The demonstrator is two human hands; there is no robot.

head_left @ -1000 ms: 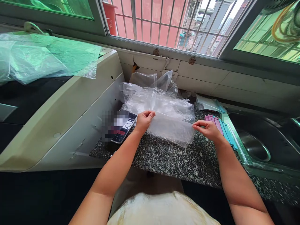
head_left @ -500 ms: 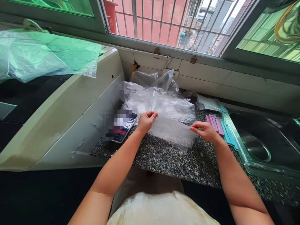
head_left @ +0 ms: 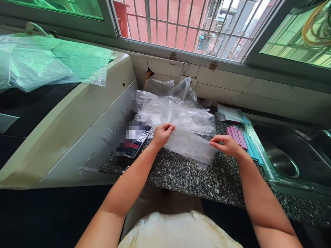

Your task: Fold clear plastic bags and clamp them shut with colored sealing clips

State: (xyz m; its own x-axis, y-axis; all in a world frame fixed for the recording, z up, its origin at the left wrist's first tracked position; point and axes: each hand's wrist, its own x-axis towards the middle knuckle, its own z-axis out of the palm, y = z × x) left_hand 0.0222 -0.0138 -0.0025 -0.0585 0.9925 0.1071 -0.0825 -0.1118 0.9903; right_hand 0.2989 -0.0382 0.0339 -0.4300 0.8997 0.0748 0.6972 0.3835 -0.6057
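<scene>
Two hands on one clear plastic bag here: our left hand pinches its top left corner, our right hand pinches the right edge, so it's stretched flat over the speckled counter, just in front of the loose bag pile. Pink and teal sealing clips sit beside the sink, within easy reach of our right hand.

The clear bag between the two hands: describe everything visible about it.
The bag is clear, thin, crinkled plastic, roughly rectangular and apparently empty. It is stretched between the left hand and the right hand, each pinching an upper corner. Its lower edge sags onto the speckled counter. Behind it lies a pile of similar bags.
</scene>
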